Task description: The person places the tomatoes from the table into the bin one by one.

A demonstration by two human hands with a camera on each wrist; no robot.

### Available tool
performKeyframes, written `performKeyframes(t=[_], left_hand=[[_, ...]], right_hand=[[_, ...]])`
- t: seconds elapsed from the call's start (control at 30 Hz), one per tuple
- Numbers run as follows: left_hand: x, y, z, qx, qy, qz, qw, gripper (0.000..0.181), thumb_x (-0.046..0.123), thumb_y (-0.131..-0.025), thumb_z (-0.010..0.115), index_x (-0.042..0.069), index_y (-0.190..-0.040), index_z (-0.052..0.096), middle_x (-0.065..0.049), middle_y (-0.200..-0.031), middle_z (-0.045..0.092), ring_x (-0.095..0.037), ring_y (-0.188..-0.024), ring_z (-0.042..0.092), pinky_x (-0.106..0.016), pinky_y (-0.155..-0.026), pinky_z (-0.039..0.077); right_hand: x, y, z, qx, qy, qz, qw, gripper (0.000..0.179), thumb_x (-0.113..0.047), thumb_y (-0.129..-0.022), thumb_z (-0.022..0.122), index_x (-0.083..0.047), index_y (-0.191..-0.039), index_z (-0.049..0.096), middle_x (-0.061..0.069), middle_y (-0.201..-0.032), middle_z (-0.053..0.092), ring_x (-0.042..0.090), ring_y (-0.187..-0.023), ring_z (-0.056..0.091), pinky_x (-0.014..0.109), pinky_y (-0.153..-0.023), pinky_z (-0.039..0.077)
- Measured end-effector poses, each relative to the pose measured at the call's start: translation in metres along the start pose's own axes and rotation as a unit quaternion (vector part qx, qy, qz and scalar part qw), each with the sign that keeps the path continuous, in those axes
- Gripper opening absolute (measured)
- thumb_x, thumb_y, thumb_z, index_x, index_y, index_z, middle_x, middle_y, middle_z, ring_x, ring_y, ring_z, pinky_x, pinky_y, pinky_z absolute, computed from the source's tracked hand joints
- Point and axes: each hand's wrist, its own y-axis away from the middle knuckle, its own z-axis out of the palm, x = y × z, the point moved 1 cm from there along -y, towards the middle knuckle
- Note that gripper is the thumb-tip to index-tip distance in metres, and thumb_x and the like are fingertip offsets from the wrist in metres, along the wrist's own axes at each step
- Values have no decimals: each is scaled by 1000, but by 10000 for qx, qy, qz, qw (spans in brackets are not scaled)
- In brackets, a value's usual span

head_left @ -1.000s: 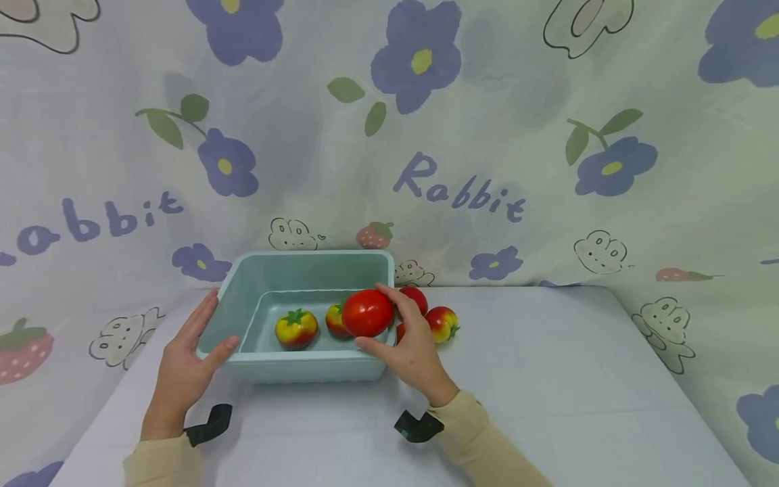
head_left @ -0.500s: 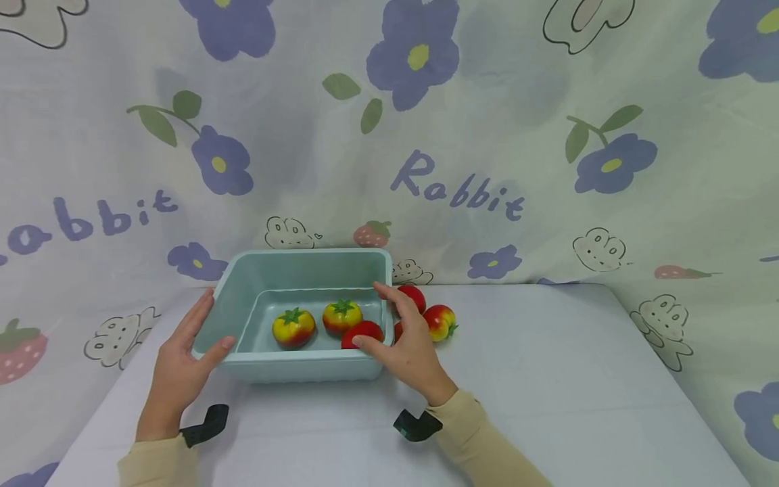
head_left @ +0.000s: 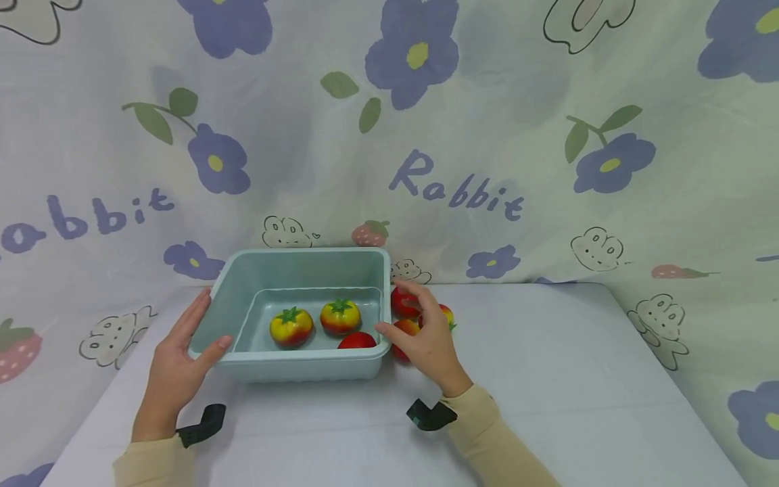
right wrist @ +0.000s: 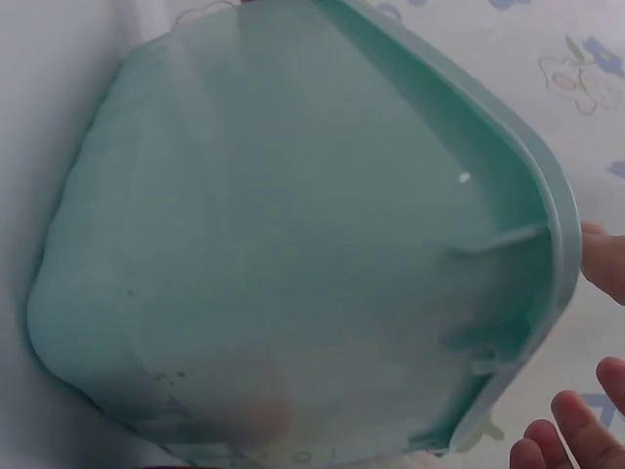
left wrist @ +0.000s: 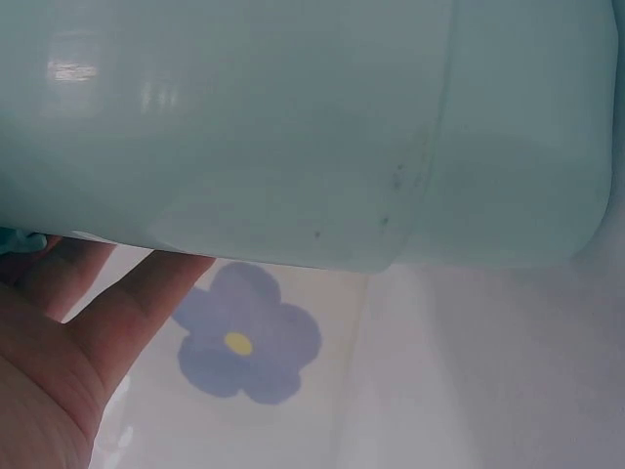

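Note:
A pale green plastic basin (head_left: pixel 292 365) stands on the white table, with two yellow-and-red toy tomatoes (head_left: pixel 292 327) bearing green leafy tops inside. A red toy tomato (head_left: pixel 357 340) shows partly above the front rim, in the right front corner. My left hand (head_left: pixel 175 372) lies along the basin's left side, fingers extended on its outer wall and thumb at the front left corner. My right hand (head_left: pixel 429 341) is at the right rim with thumb and fingers spread apart, holding nothing. Behind it, several more red toy tomatoes (head_left: pixel 404 303) lie beside the basin, partly covered by the hand.
Behind the table (head_left: pixel 578 379) hangs a curtain (head_left: pixel 341 155) printed with flowers, rabbits and lettering. White table surface extends to the right of the tomatoes and in front of the basin. Each wrist carries a black camera mount (head_left: pixel 432 414).
My right hand let go of a red tomato, which dropped into the basin's front right corner, then moved right, out past the rim. My left hand stays at the basin's left side.

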Motion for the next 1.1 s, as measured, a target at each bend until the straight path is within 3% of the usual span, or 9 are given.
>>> performKeyframes(t=[0.23,0.4,0.63,0.9,1.1], left_hand=[[1,1,-1,37,79,84,9999,78,16,-92,71,21,-159,31,-5,-164,28,-16,-152,20,-65,-117,18],[0,1,-1,15,82,81,9999,79,16,-92,72,21,-159,31,-2,-164,28,-14,-152,20,-61,-119,17],[-1,1,-1,8,86,41,10000,79,17,-92,72,22,-160,31,-2,-165,28,-15,-152,20,-62,-119,17],[-2,1,0,23,64,37,10000,78,18,-93,71,22,-160,31,-5,-164,28,-17,-152,19,-66,-116,18],[-1,0,-1,16,78,18,10000,78,19,-93,71,21,-160,31,-5,-165,27,-21,-152,19,-71,-114,19]], right_hand=[[6,-4,-12,74,-29,159,9998,69,-14,-83,83,-16,-144,51,6,-143,54,30,-124,54,51,-97,54],[12,-6,-23,129,-50,343,9993,70,-9,-83,82,-10,-145,50,8,-145,53,33,-126,53,53,-103,49],[24,-10,-36,87,283,383,9988,67,-20,-84,83,-15,-143,53,6,-143,54,28,-126,53,53,-106,46],[36,-13,-49,-242,245,409,9986,70,-20,-83,83,-12,-145,51,2,-146,52,30,-131,49,56,-108,43],[46,-15,-57,-454,100,316,9984,66,-12,-85,81,-9,-144,52,7,-147,52,28,-133,49,54,-111,41]])
